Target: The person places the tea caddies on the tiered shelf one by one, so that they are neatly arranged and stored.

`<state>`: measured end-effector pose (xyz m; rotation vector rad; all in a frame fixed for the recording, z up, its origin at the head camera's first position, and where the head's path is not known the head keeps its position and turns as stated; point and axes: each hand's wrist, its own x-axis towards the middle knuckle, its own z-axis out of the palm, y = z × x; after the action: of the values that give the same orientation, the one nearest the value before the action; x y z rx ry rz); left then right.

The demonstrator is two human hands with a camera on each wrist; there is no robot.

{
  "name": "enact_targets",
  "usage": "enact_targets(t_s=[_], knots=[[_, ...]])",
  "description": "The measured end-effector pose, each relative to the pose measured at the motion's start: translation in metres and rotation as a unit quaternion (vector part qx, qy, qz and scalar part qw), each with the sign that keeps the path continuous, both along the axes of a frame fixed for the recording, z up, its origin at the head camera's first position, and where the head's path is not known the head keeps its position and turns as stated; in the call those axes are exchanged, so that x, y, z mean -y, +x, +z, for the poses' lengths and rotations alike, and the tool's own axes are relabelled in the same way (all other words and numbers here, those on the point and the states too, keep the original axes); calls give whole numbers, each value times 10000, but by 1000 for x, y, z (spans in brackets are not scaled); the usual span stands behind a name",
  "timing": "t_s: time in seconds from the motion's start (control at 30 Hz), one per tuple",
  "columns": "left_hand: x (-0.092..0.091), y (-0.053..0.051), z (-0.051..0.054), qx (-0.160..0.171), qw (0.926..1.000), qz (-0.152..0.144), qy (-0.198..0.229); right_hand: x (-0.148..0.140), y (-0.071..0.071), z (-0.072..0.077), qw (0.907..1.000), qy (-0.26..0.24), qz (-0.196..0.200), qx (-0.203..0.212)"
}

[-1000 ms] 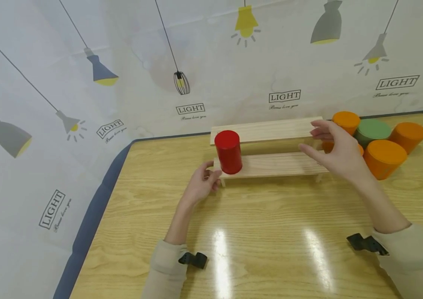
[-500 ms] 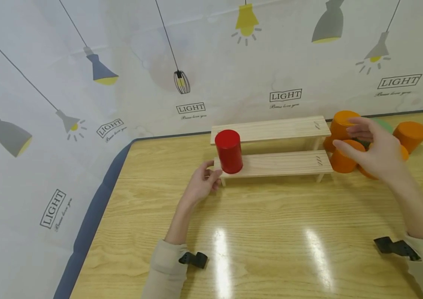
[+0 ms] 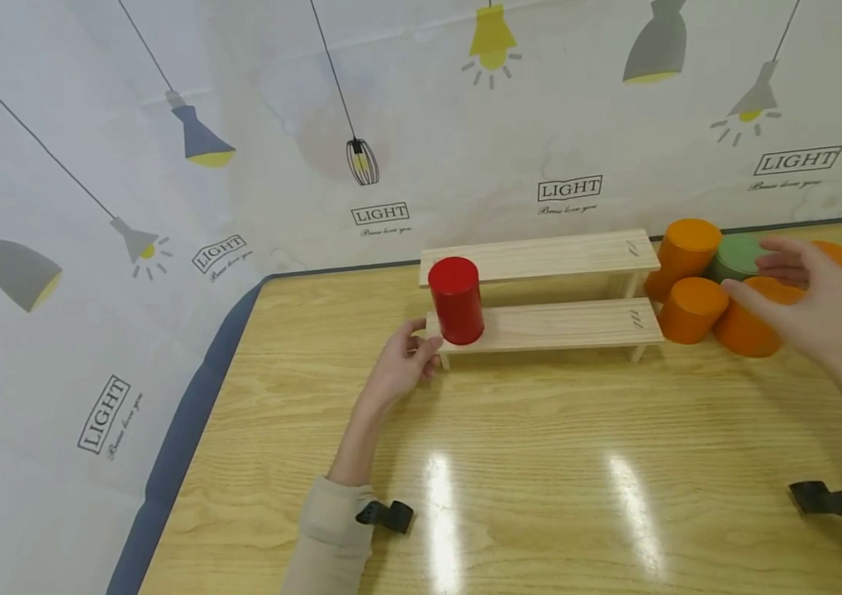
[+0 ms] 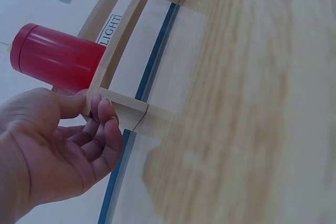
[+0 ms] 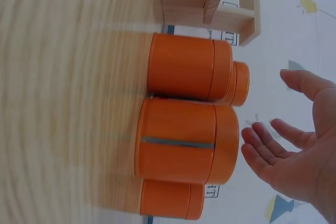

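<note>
A red canister [image 3: 456, 302] with a lid stands upright on the left end of the lower board of a two-tier wooden rack [image 3: 562, 326]. My left hand [image 3: 401, 362] pinches that board's left end, thumb beside the canister and fingers curled at the edge; the left wrist view shows this grip [image 4: 68, 140] closely. Over the orange canisters at the right, my right hand [image 3: 815, 302] hovers with spread fingers and holds nothing. Nearest to it is the large orange canister [image 3: 748, 330], which in the right wrist view stands apart from the fingertips [image 5: 249, 148].
A smaller orange canister [image 3: 694, 310] stands close to the rack's right end, with another orange one [image 3: 692, 240] behind. A green canister [image 3: 733, 254] and a further orange one [image 3: 840, 256] are partly hidden by my right hand. A patterned wall covering [image 3: 465, 124] rises behind the table.
My right hand has moved right, from above the rack's right end to over the orange canisters. The left hand and the red canister have stayed in place.
</note>
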<state>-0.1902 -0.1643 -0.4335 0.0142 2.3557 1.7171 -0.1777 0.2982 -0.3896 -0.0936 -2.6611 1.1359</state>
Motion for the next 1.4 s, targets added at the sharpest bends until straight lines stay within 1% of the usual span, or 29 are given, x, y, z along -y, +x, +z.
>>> enact_targets(t_s=[0.07, 0.23, 0.37, 0.6, 0.9, 1.07, 1.27, 1.4], knots=[[0, 0, 0, 9, 10000, -9, 9, -6, 0, -2, 10000, 40, -74, -2], [0, -1, -1, 40, 10000, -17, 47, -18, -1, -5, 9999, 86, -46, 77], [1, 0, -1, 25, 10000, -25, 15, -23, -2, -7, 9996, 135, 170, 174], [1, 0, 0, 7, 10000, -32, -8, -30, -6, -15, 9982, 402, 331, 291], [0, -1, -2, -10, 10000, 16, -58, -40, -7, -20, 9911, 953, 489, 789], [0, 0, -1, 29, 10000, 51, -60, -44, -7, -22, 9899, 958, 536, 900], [-1, 1, 0, 67, 9999, 71, -38, -50, -7, -22, 9838, 1194, 623, 1180], [-1, 0, 1, 68, 9999, 71, -45, -52, -6, -22, 9829, 1172, 620, 1275]])
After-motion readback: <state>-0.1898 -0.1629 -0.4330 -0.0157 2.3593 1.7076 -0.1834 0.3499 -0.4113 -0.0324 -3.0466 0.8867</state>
